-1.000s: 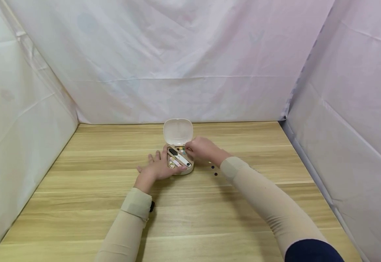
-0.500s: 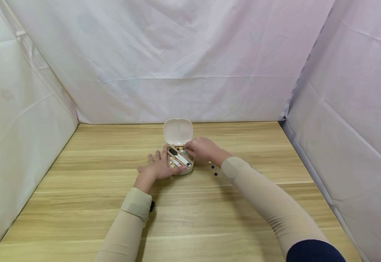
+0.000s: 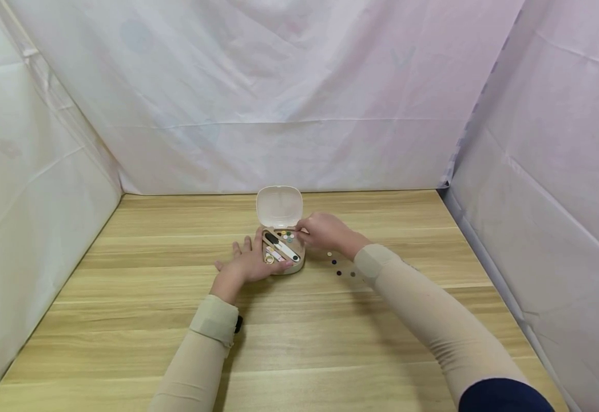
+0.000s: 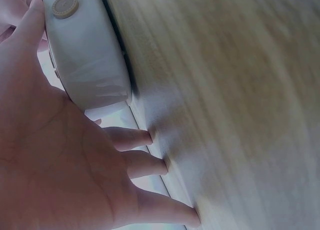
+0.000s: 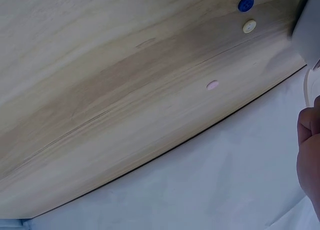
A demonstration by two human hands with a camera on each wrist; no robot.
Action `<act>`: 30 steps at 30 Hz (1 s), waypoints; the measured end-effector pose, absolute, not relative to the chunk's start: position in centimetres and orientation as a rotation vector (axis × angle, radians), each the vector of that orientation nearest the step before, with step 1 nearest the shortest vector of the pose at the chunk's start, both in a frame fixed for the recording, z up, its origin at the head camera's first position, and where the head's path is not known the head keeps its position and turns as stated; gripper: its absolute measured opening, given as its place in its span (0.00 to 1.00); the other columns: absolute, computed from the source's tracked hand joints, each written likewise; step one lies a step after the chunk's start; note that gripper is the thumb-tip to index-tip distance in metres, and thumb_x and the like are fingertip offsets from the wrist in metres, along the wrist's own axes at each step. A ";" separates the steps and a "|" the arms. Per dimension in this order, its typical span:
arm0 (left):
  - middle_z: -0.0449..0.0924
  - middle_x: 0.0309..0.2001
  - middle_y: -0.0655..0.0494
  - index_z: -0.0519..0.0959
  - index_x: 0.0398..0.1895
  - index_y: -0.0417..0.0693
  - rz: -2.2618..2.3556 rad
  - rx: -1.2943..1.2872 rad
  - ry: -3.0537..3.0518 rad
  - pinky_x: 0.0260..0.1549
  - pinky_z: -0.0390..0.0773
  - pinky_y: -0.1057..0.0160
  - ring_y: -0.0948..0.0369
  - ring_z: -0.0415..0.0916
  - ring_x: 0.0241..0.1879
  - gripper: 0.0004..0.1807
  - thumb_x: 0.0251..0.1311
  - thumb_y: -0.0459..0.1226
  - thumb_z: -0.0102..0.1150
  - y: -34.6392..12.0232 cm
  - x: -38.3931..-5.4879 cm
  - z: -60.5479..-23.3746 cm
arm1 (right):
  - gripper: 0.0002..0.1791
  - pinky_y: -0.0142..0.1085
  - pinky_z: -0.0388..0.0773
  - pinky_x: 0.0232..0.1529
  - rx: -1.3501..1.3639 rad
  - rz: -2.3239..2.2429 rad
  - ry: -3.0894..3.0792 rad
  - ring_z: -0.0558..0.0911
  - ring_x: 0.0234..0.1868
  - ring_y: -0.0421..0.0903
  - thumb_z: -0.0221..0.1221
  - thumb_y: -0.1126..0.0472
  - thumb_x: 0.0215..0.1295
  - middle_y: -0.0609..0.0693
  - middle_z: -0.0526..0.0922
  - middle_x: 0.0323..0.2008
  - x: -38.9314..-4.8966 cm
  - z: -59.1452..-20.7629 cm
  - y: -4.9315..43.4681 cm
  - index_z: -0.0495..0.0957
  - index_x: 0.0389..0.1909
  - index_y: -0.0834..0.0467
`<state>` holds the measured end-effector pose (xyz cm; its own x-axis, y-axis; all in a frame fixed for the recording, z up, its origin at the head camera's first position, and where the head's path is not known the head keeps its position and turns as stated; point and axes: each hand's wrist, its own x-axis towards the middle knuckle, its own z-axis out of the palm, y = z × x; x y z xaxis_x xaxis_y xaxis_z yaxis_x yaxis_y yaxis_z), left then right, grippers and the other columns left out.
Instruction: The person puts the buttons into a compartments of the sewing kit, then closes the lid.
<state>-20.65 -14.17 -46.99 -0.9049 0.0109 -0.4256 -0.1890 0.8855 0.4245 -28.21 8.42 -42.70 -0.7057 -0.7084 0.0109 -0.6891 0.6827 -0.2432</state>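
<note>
An open sewing box point(image 3: 299, 266) stands on the table with its clear lid point(image 3: 280, 207) raised. Inside lie thread snips point(image 3: 289, 252), a gold ring-shaped piece point(image 3: 269, 259) and several coloured buttons point(image 3: 285, 236). My left hand point(image 3: 248, 266) steadies the box from the left, thumb along its near edge. In the left wrist view its straight, spread fingers point(image 4: 150, 205) rest on the tabletop. My right hand point(image 3: 325, 232) is at the box's right rim with curled fingers, beside the button compartment. Whether anything is between its fingertips is hidden.
Several loose buttons lie right of the box, including a dark blue button point(image 5: 245, 4), a cream button point(image 5: 249, 26) and a pink button point(image 5: 212, 85). White cloth point(image 3: 278, 114) hangs behind the wooden table point(image 3: 299, 343) and on both sides.
My right hand has shifted slightly right and back from the button compartment, uncovering a pale button there. The forearm's shift reveals a grey button on the table. My left hand stays still.
</note>
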 end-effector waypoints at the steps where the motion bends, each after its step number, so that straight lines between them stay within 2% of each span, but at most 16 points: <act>1: 0.33 0.88 0.39 0.26 0.88 0.68 0.651 -0.125 2.622 0.62 0.28 0.08 0.32 0.26 0.86 0.79 0.40 0.89 0.53 -14.1 -20.6 -46.8 | 0.11 0.38 0.85 0.39 -1.165 -0.354 2.804 0.81 0.28 0.40 0.62 0.57 0.77 0.49 0.92 0.35 -28.2 -42.7 8.6 0.90 0.50 0.55; 4: 0.33 0.88 0.38 0.27 0.88 0.65 0.640 -0.106 2.614 0.63 0.30 0.08 0.31 0.26 0.85 0.77 0.46 0.86 0.54 -14.0 -20.1 -45.8 | 0.11 0.39 0.84 0.37 -1.163 -0.351 2.811 0.81 0.27 0.40 0.62 0.58 0.77 0.49 0.92 0.35 -28.2 -42.7 9.1 0.91 0.49 0.55; 7: 0.34 0.88 0.37 0.27 0.88 0.62 0.649 -0.094 2.615 0.63 0.30 0.08 0.31 0.27 0.85 0.76 0.49 0.84 0.56 -13.9 -19.8 -45.1 | 0.11 0.41 0.87 0.42 -1.157 -0.321 2.822 0.87 0.33 0.43 0.61 0.57 0.77 0.51 0.93 0.39 -28.3 -42.7 9.7 0.90 0.50 0.55; 11: 0.35 0.88 0.36 0.27 0.88 0.62 0.651 -0.095 2.634 0.60 0.30 0.06 0.29 0.28 0.85 0.79 0.43 0.86 0.56 -14.0 -20.2 -45.8 | 0.13 0.45 0.89 0.49 -1.152 -0.274 2.836 0.92 0.42 0.49 0.62 0.57 0.76 0.53 0.94 0.45 -28.3 -42.7 10.6 0.89 0.52 0.57; 30: 0.34 0.88 0.37 0.26 0.88 0.66 0.657 -0.104 2.627 0.61 0.28 0.07 0.30 0.27 0.85 0.79 0.42 0.87 0.57 -14.0 -20.5 -46.3 | 0.13 0.46 0.88 0.52 -1.125 -0.181 2.798 0.92 0.43 0.46 0.61 0.56 0.78 0.50 0.94 0.45 -26.8 -45.0 14.6 0.89 0.51 0.57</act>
<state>-20.52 -13.97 -46.25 -0.9054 0.0307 -0.4235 -0.1723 0.8851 0.4323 -26.79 14.58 -44.98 -0.7165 -0.6944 -0.0664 -0.6800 0.7166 -0.1554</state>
